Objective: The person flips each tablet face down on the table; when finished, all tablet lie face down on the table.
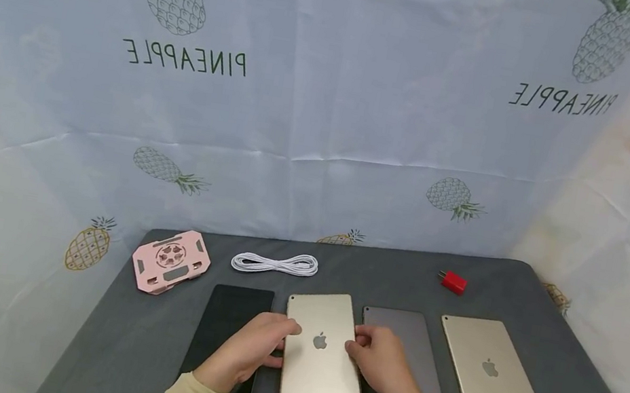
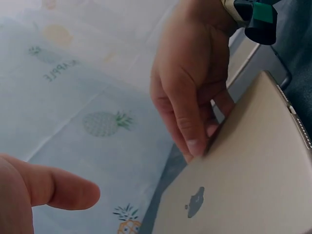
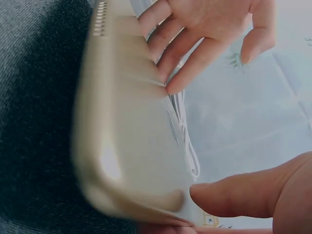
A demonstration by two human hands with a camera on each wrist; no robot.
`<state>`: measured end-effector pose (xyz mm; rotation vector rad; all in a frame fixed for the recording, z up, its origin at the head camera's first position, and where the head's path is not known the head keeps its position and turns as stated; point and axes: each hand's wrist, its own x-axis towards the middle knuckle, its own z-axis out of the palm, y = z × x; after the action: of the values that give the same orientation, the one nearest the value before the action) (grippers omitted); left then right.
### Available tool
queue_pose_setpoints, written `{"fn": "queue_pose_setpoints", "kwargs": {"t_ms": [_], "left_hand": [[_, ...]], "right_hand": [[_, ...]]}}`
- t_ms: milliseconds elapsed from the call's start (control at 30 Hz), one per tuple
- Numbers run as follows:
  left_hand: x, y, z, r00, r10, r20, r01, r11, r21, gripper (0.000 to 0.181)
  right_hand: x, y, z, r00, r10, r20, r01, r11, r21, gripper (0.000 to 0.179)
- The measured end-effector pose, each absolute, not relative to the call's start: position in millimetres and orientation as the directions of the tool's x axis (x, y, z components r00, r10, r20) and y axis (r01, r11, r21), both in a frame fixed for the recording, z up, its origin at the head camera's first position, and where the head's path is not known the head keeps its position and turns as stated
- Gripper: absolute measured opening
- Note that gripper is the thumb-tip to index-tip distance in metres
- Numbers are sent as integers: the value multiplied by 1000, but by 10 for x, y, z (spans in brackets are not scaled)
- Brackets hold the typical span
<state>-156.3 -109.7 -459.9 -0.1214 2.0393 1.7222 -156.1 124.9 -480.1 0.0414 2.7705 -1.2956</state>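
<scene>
A gold tablet (image 1: 319, 362), its apple-logo back facing up, is held tilted above the dark table between both hands. My right hand (image 1: 384, 365) pinches its right edge, thumb on the back and fingers at the rim; the left wrist view shows this right hand (image 2: 190, 83) too. At the opposite edge is my left hand (image 1: 254, 345). In the right wrist view the left hand's fingers (image 3: 178, 58) stretch straight against the tablet (image 3: 141, 112), with its thumb raised away. A black tablet (image 1: 228, 313) lies under the left hand, a grey tablet (image 1: 407, 335) under the right.
Another gold tablet (image 1: 496, 380) lies at the right. Along the back are a pink case-like piece (image 1: 171, 260), a coiled white cable (image 1: 275, 264) and a red plug adapter (image 1: 453, 282). Pineapple-printed cloth (image 1: 335, 110) hangs behind the dark grey table (image 1: 112, 343).
</scene>
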Motion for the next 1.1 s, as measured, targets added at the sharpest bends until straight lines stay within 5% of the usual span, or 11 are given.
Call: {"fn": "queue_pose_setpoints", "kwargs": {"t_ms": [133, 333, 1100], "left_hand": [[-1547, -1101, -4581, -894, 234, -383, -335, 221, 916, 70], [-1530, -1113, -4561, -896, 241, -374, -320, 236, 918, 67], [-1511, -1118, -4487, -907, 227, -356, -266, 346, 900, 64]], "right_hand": [[-1549, 1243, -4829, -994, -23, -109, 68, 655, -753, 18], [-1523, 1222, -4811, -989, -13, -148, 103, 659, -745, 32], [-1478, 1194, -4786, -980, -111, -163, 48, 669, -742, 28]]}}
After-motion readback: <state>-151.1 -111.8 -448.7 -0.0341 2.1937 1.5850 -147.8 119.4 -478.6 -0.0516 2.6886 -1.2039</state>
